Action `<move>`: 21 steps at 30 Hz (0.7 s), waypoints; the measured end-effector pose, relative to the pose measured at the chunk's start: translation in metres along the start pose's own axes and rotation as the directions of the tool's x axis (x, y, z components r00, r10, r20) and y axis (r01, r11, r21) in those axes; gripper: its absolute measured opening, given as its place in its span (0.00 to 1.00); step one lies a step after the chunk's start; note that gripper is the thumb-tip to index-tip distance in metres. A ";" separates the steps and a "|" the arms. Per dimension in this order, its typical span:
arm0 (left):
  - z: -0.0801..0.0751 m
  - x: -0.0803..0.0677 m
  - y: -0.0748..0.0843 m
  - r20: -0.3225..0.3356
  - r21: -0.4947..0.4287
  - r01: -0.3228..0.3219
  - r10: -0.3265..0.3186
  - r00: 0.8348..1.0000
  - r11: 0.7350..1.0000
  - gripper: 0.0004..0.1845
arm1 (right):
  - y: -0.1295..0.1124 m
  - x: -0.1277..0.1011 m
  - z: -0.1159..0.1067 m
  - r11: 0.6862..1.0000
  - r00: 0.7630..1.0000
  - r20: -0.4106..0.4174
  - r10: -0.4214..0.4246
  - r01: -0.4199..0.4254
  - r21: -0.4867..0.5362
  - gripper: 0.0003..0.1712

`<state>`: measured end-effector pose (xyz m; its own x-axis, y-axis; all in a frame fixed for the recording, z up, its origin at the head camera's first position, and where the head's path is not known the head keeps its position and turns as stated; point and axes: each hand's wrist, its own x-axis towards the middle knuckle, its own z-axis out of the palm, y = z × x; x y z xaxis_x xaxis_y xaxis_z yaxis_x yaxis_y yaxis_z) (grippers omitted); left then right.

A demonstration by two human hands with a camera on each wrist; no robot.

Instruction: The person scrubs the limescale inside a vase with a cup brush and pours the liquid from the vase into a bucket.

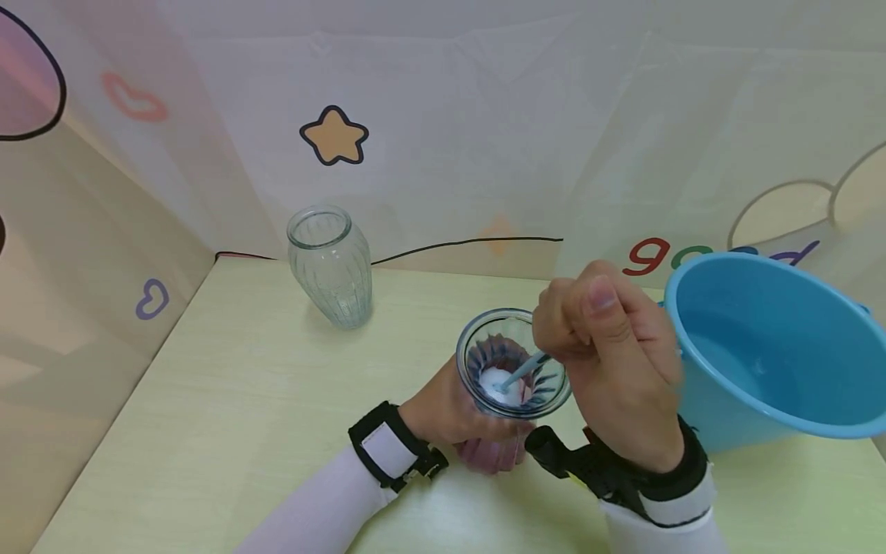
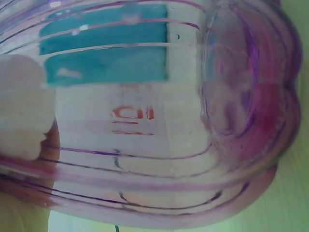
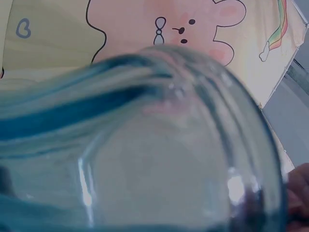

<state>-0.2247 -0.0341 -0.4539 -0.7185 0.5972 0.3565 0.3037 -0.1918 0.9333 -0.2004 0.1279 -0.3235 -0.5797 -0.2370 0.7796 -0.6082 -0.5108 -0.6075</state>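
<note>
My left hand [image 1: 443, 404] grips a ribbed clear glass vase [image 1: 554, 396] around its side, with the mouth facing up toward the head camera. A blue-handled bottle brush [image 1: 524, 371] with a white head reaches down inside it. My right hand [image 1: 616, 354] holds the top of the brush handle, fingers curled round it, above the rim. In the left wrist view the white head [image 2: 21, 108] shows through the vase's glass wall [image 2: 159, 169]. The vase's rounded glass [image 3: 159, 164] fills much of the right wrist view, with the left hand's fingers [image 3: 300, 193] at the right edge.
A second clear glass vase [image 1: 331, 269] stands upright at the back left of the pale table [image 1: 208, 400]. To the right, close to my right hand, is a large blue bucket [image 1: 727, 385]. A printed curtain [image 1: 443, 138] hangs behind the table.
</note>
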 end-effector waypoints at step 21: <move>-0.002 0.000 -0.002 0.021 -0.034 -0.027 0.028 0.999 0.999 0.36 | 0.001 -0.002 0.007 0.961 1.000 0.029 0.000 0.008 -0.275 0.21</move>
<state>-0.2262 -0.0353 -0.4553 -0.6968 0.6075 0.3814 0.3014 -0.2346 0.9242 -0.1962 0.1224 -0.3243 -0.5633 -0.2608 0.7840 -0.7388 -0.2657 -0.6193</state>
